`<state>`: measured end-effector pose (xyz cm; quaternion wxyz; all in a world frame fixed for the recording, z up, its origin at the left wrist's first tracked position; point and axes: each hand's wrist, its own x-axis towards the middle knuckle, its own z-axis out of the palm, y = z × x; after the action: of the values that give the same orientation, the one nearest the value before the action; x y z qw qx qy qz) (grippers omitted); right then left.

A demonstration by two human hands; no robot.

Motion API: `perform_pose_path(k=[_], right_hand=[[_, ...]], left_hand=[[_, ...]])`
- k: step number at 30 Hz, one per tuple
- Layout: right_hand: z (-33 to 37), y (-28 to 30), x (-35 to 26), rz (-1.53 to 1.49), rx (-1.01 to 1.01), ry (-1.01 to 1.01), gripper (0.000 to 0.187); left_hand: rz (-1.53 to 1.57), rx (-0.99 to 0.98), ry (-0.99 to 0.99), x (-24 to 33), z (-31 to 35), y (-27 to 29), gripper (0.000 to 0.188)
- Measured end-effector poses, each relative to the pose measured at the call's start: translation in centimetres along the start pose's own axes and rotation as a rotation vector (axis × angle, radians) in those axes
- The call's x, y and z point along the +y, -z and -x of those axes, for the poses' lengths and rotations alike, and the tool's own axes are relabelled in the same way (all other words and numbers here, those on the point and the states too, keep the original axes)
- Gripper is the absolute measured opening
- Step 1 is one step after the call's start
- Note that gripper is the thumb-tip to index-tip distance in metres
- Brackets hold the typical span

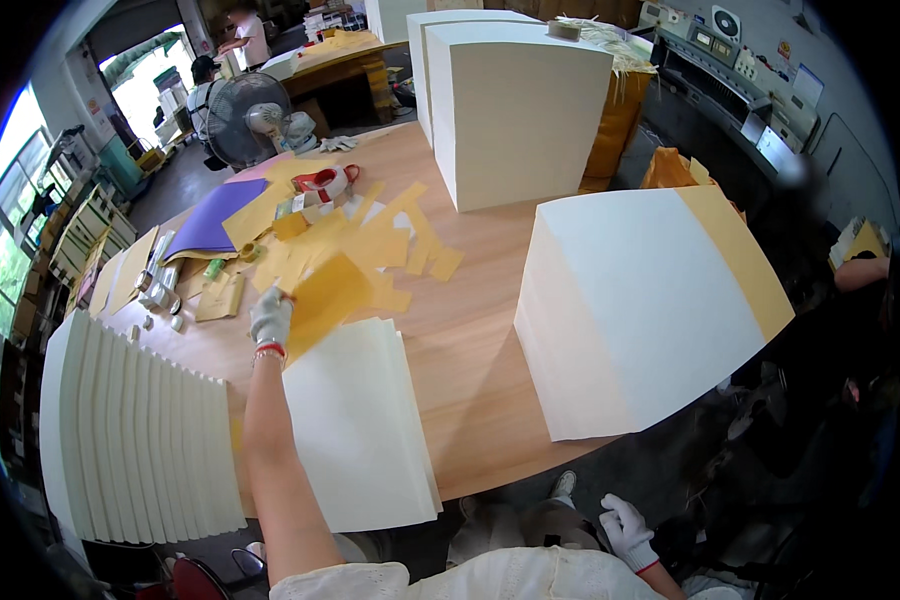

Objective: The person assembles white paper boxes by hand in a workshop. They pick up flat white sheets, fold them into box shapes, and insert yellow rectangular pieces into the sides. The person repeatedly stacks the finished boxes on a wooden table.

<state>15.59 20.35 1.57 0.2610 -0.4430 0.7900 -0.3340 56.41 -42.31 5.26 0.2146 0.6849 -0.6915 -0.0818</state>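
Note:
My left hand, in a white glove, is closed on the edge of a yellow-orange paper sheet. It holds the sheet tilted over loose yellow paper pieces and the far edge of a low stack of white paper. Low at the right, past the table's front edge, my gloved right hand hangs by my body. Its fingers look loosely bent and slightly apart, with nothing visible in them.
Tall white paper stacks stand at the back; another stands at the right. Fanned white bundles fill the left. A red tape dispenser and purple sheets lie farther back on the wooden table. A fan stands beyond.

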Motion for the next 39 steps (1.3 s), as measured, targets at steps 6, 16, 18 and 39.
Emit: perform_pose_path(k=[6, 16, 18, 39], right_hand=[[1.9, 0.2, 1.0, -0.005, -0.049, -0.095, 0.036], [-5.2, 6.5, 4.4, -0.132, -0.048, 0.062, 0.041], [-7.4, 8.3, 4.6, -0.188, 0.018, 0.214, 0.039], [-14.3, 20.2, 16.6, -0.637, 0.039, 0.429, 0.032]], left_hand=[[-0.212, 0.253, -0.007, 5.0, -4.4, -4.9, 0.046], [0.735, -0.191, -0.744, 27.8, 7.3, 8.3, 0.033], [0.92, -0.335, -0.77, 34.2, 13.4, 12.5, 0.036], [-0.04, -0.34, -1.399, 70.4, 39.7, 5.3, 0.048]])
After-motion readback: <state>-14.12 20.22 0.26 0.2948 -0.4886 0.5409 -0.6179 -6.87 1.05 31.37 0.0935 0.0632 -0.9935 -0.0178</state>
